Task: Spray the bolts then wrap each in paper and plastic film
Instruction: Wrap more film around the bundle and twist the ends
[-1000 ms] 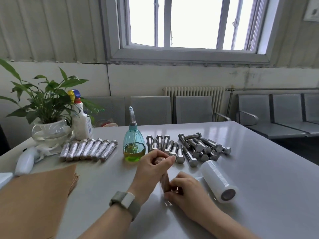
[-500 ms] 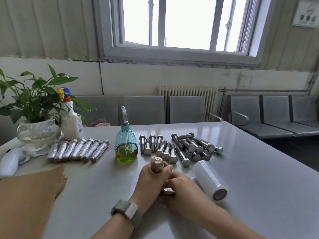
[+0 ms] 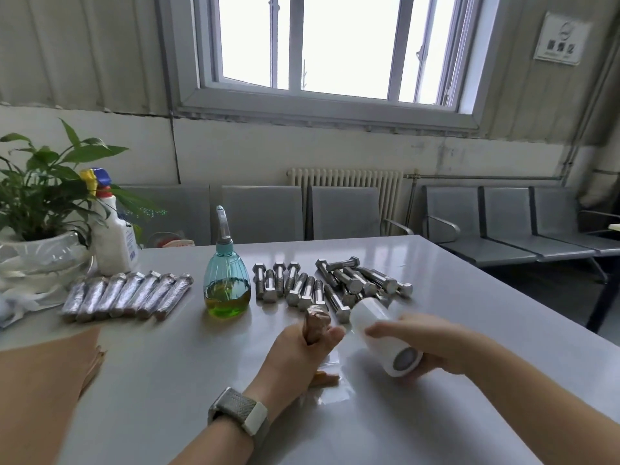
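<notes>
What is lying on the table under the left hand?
Under the left hand a sheet of clear plastic film lies on the table, and the lower end of the paper-wrapped bolt sticks out. The hand covers the bolt's middle.

A potted plant [image 3: 37, 182] is sitting at the far left of the grey worktop [image 3: 453, 330], its pot wrapped in clear plastic. A white radiator [image 3: 345, 182] is standing under the window [image 3: 335, 45], and grey chairs [image 3: 342, 213] are lining the wall behind the worktop. A small sign [image 3: 561, 38] is hanging at upper right, its text too blurred to read.
</notes>
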